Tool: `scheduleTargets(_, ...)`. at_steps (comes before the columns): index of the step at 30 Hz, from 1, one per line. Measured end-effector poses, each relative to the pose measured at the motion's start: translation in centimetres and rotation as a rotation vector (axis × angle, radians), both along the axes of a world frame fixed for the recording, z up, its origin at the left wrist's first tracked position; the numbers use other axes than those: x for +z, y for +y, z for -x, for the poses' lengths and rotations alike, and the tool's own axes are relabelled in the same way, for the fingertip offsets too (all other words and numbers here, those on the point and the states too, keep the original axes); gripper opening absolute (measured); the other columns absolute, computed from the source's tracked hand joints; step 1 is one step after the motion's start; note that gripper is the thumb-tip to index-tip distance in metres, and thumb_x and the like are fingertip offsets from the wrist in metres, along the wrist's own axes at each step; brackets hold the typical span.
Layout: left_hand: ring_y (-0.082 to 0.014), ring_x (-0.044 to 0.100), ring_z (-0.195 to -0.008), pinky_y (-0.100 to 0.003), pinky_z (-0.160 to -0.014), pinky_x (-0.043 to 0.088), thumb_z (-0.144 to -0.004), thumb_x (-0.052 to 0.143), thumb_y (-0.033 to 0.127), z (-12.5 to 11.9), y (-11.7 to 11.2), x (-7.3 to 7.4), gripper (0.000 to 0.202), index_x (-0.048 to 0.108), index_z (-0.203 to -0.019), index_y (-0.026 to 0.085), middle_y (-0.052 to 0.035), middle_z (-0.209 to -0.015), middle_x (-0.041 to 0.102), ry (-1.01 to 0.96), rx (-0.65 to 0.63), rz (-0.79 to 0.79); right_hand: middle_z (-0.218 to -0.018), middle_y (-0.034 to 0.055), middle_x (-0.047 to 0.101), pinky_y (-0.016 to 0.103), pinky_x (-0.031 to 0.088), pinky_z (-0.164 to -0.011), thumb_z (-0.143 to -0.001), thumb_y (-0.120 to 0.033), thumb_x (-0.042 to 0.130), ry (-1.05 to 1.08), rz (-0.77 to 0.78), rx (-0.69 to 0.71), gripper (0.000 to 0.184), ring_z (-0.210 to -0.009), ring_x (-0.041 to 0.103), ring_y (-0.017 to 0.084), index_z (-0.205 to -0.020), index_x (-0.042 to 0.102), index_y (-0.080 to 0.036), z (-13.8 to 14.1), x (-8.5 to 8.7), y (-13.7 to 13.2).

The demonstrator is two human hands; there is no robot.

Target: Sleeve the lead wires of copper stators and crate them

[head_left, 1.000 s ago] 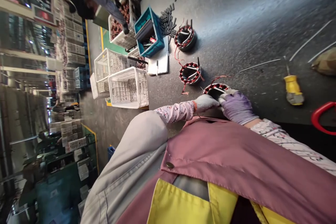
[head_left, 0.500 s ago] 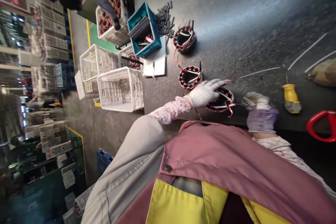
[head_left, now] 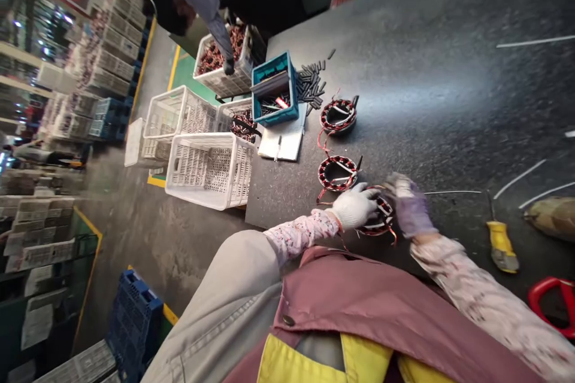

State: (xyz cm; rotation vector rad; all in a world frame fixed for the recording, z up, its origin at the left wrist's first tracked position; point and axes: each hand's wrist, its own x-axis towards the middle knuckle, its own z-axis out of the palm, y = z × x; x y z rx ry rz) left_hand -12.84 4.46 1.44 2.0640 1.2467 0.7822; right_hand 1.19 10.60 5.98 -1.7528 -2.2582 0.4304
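Note:
A stator ring with red windings (head_left: pixel 381 221) lies on the dark table (head_left: pixel 426 90) close to my body. My left hand (head_left: pixel 354 207), in a white glove, curls over the ring's left side and grips it. My right hand (head_left: pixel 408 206), in a purple glove, is at the ring's right edge, smeared by motion, so its fingers do not read. Two more stator rings (head_left: pixel 336 172) (head_left: pixel 338 116) sit in a row farther along the table.
A teal bin (head_left: pixel 275 88), loose black tubes (head_left: pixel 311 81) and a notepad (head_left: pixel 282 143) lie past the rings. White baskets (head_left: pixel 211 167) stand off the table's edge. A yellow-handled tool (head_left: pixel 501 245), a red handle (head_left: pixel 550 305) and thin white strips (head_left: pixel 516 178) are near my right. A co-worker's hand (head_left: pixel 228 66) rests on a basket of stators.
My right hand has come back from the right onto the ring. My left hand has closed over the ring's left side. The camera has tilted, showing more table.

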Motion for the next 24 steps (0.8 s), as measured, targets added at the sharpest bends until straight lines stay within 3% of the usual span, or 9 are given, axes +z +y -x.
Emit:
scheduleTargets(2,-0.0265,0.05,-0.123,-0.035,-0.104,0.044,-0.093,0.048,0.042,0.5,-0.6,1.8,0.036,0.07,-0.101,0.014,-0.0109,-0.132,0.058,-0.215,0.035,0.077,-0.109,0.0139,0.067,0.04,0.055,-0.082,-0.091,-0.047,0.036,0.133,-0.044,-0.051,0.043,-0.089,0.067,0.024,-0.115,0.059,-0.019,-1.4,3.9,-2.1)
scheduleTargets(3,-0.0223,0.056,-0.114,-0.034,-0.099,0.047,-0.094,0.045,0.044,0.7,-0.9,2.8,0.039,0.068,-0.102,0.013,-0.0113,-0.122,0.063,-0.389,0.02,0.175,-0.108,0.0114,0.068,0.039,0.055,-0.083,-0.089,-0.048,0.046,0.127,-0.03,0.017,0.041,-0.089,0.067,0.023,-0.116,0.061,-0.021,-1.9,6.1,-3.2)
scheduleTargets(6,-0.0108,0.06,-0.066,-0.025,-0.065,0.052,-0.09,0.05,0.049,1.0,-1.0,5.8,0.041,0.063,-0.096,0.011,-0.0035,-0.077,0.065,-0.928,-0.227,0.584,-0.102,0.0079,0.07,0.031,0.057,-0.077,-0.087,-0.046,0.058,0.005,-0.057,0.426,0.04,-0.083,0.068,0.02,-0.118,0.063,-0.022,-2.7,11.9,-5.8)
scheduleTargets(8,-0.0072,0.052,-0.05,-0.021,-0.052,0.046,-0.079,0.064,0.054,0.7,-0.8,7.5,0.044,0.061,-0.086,0.01,0.0011,-0.062,0.058,-1.076,-0.451,0.747,-0.101,0.0081,0.071,0.027,0.056,-0.073,-0.091,-0.042,0.054,-0.063,-0.144,0.625,0.035,-0.082,0.069,0.018,-0.117,0.064,-0.02,-2.8,14.4,-6.8)
scheduleTargets(11,-0.0048,0.049,-0.045,-0.018,-0.046,0.041,-0.063,0.077,0.055,-0.5,-0.6,9.2,0.049,0.06,-0.077,0.011,0.002,-0.059,0.058,-1.077,-0.647,0.823,-0.094,0.0066,0.072,0.026,0.056,-0.069,-0.096,-0.036,0.047,-0.124,-0.235,0.702,0.029,-0.077,0.069,0.018,-0.109,0.067,-0.019,-3.6,15.8,-7.6)
scheduleTargets(16,-0.0068,0.053,-0.043,-0.019,-0.042,0.041,-0.057,0.075,0.067,-3.8,-0.9,10.9,0.063,0.059,-0.079,0.011,-0.0006,-0.065,0.061,-1.001,-0.64,0.824,-0.081,0.0042,0.072,0.026,0.055,-0.065,-0.094,-0.037,0.047,-0.101,-0.28,0.518,0.028,-0.071,0.068,0.016,-0.091,0.07,-0.02,-6.1,16.4,-9.3)
scheduleTargets(18,-0.0079,0.055,-0.046,-0.019,-0.043,0.043,-0.06,0.069,0.073,-4.8,-0.9,11.5,0.068,0.059,-0.086,0.01,-0.0031,-0.072,0.063,-1.042,-0.6,0.775,-0.078,0.0042,0.072,0.026,0.055,-0.066,-0.092,-0.035,0.049,-0.039,-0.305,0.403,0.027,-0.071,0.068,0.016,-0.084,0.07,-0.019,-6.9,17.6,-9.7)
scheduleTargets(21,-0.0087,0.057,-0.051,-0.021,-0.047,0.046,-0.066,0.065,0.074,-5.2,-1.2,12.1,0.074,0.059,-0.103,0.011,-0.0067,-0.084,0.064,-1.196,-0.459,0.767,-0.078,0.0049,0.072,0.025,0.053,-0.06,-0.087,-0.033,0.056,0.066,-0.398,0.105,0.022,-0.066,0.066,0.015,-0.082,0.07,-0.018,-9.1,21.8,-9.5)
scheduleTargets(24,-0.0075,0.055,-0.05,-0.021,-0.047,0.043,-0.067,0.071,0.065,-4.6,-1.9,11.7,0.067,0.058,-0.105,0.011,-0.0052,-0.082,0.063,-1.324,-0.185,0.849,-0.084,0.0099,0.072,0.024,0.049,-0.054,-0.083,-0.029,0.057,0.16,-0.601,-0.281,0.022,-0.058,0.061,0.013,-0.088,0.071,-0.013,-13.9,28.3,-7.1)
